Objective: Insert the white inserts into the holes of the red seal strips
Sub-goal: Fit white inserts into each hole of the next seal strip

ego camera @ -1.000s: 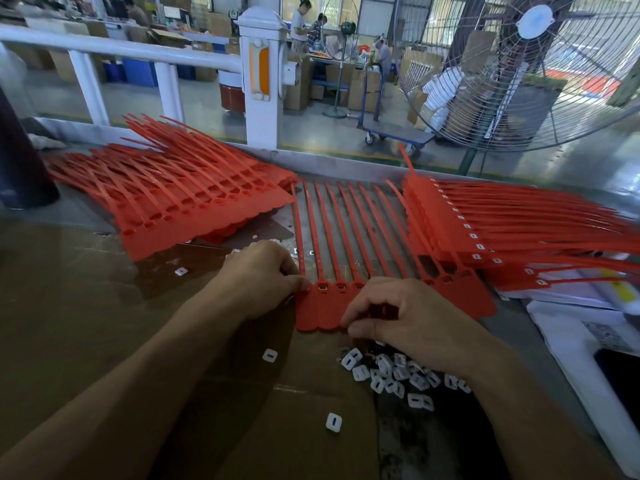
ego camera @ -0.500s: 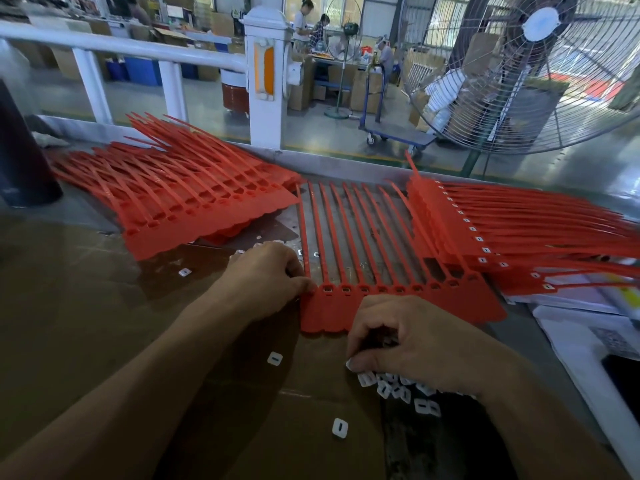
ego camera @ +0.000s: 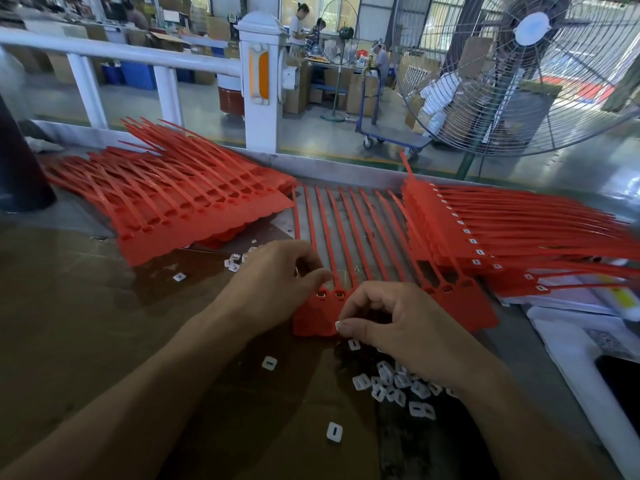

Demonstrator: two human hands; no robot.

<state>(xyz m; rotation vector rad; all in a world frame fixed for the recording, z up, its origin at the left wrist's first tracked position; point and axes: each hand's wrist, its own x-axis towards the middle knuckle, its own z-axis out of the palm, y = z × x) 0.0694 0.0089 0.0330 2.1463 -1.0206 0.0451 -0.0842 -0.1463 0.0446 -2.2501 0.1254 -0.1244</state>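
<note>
Red seal strips (ego camera: 363, 244) are lying across the brown tabletop (ego camera: 86, 306), more stacked left and right, a big fan (ego camera: 530, 67) standing beyond. My left hand (ego camera: 273, 282) is curling its fingers onto the strip's left end; my right hand (ego camera: 405, 327) is curling above loose white inserts (ego camera: 394, 386), whether pinching one I cannot tell.

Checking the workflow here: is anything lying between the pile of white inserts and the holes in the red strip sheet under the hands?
Nothing visible does. The white inserts lie just in front of the red strip sheet, with only the right hand over that gap. The left hand rests at the sheet's left edge.
</note>
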